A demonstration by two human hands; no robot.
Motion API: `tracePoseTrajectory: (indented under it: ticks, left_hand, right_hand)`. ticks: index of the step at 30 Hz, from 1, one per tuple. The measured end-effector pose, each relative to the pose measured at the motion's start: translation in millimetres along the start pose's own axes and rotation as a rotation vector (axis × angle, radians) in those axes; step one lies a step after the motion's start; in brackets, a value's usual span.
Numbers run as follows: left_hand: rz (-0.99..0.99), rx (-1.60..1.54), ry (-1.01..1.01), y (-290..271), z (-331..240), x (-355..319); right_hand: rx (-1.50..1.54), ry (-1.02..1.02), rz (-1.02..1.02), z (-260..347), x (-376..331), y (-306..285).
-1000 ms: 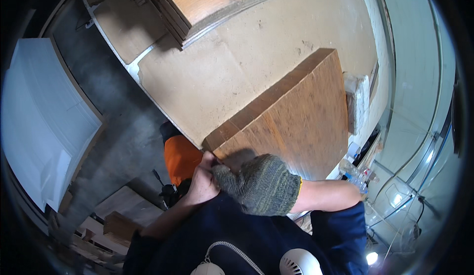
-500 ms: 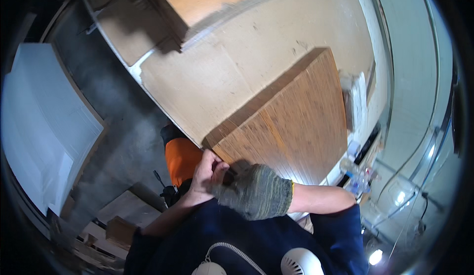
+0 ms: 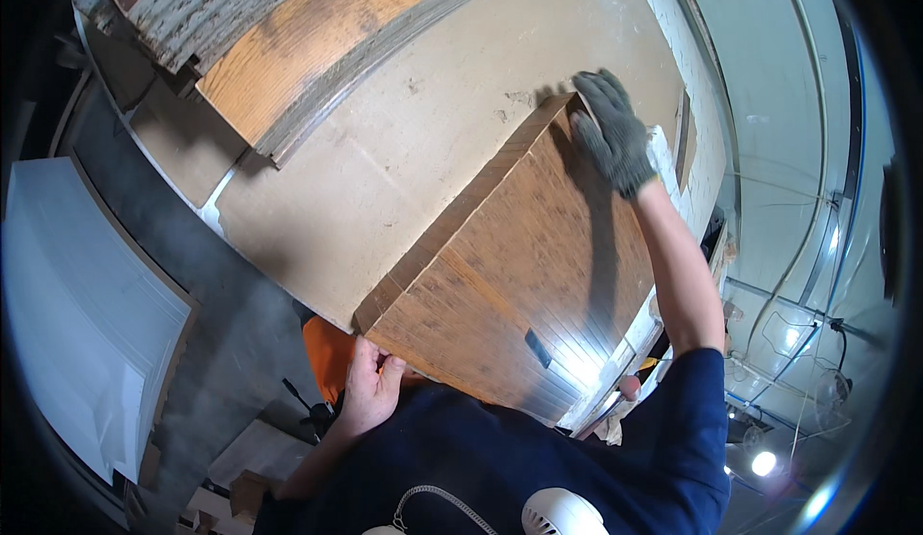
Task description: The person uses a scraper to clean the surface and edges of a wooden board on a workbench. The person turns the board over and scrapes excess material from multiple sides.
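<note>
A stack of brown wood-grain panels [image 3: 500,275] lies slantwise on the worktable in front of me, its layered edge facing the far left. My left hand [image 3: 373,386], bare, pinches the near left corner between thumb and fingers. Across the stack, my right hand [image 3: 615,141], in a grey-green knitted glove, rests at the far right corner with its fingers stretched out past the edge. A small dark rectangular piece [image 3: 538,348] lies on the top panel, near its right side. I cannot make out what it is.
More wood-grain boards [image 3: 317,45] are piled at the far left of the tan tabletop [image 3: 413,150]. A large white panel [image 3: 91,314] stands left, beyond the floor gap. Wrapped white material [image 3: 663,155] lies by the stack's right side. Cables and lamps are at the right.
My right hand has moved from beside my left hand out to the far right corner. The dark rectangular piece now shows on the top panel. The view has shifted.
</note>
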State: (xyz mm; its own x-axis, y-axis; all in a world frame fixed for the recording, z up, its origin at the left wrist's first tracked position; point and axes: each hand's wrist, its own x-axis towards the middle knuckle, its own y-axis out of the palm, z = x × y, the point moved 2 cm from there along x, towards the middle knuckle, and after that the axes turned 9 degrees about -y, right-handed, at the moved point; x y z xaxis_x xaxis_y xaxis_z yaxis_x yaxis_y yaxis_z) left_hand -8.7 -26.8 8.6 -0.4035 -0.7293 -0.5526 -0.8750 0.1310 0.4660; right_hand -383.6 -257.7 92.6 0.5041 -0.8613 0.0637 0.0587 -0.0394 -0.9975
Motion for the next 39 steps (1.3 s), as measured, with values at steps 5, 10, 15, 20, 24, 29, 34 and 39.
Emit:
tracePoseTrajectory:
  ticks: [5, 10, 15, 20, 24, 29, 34, 39]
  left_hand:
    - [-0.052, 0.056, 0.025, 1, 4, 2]
    - [-0.034, 0.0, 0.032, -1, 4, 1]
    - [-0.043, 0.267, 0.104, -4, -4, 3]
    - [-0.035, 0.028, 0.034, -1, 7, 0]
    - [0.082, -0.639, -0.199, -2, 20, -6]
    - [-0.093, 0.111, -0.02, -8, 35, 2]
    - [-0.171, 0.756, 0.392, -6, 41, 7]
    - [-0.113, 0.171, 0.188, -6, 34, 10]
  right_hand:
    - [-0.004, -0.035, -0.038, -24, 17, 46]
    - [0.976, -0.277, 0.232, 172, 19, 22]
    - [0.988, -0.497, 0.025, 211, 60, 5]
    - [0.27, -0.294, 0.209, 151, 76, 5]
    - [1.235, -0.38, 0.114, 269, 37, 11]
    - [1.183, -0.466, 0.167, 271, 15, 45]
    - [1.048, -0.356, 0.542, 286, 20, -13]
    - [0.674, -0.241, 0.023, 266, 25, -33]
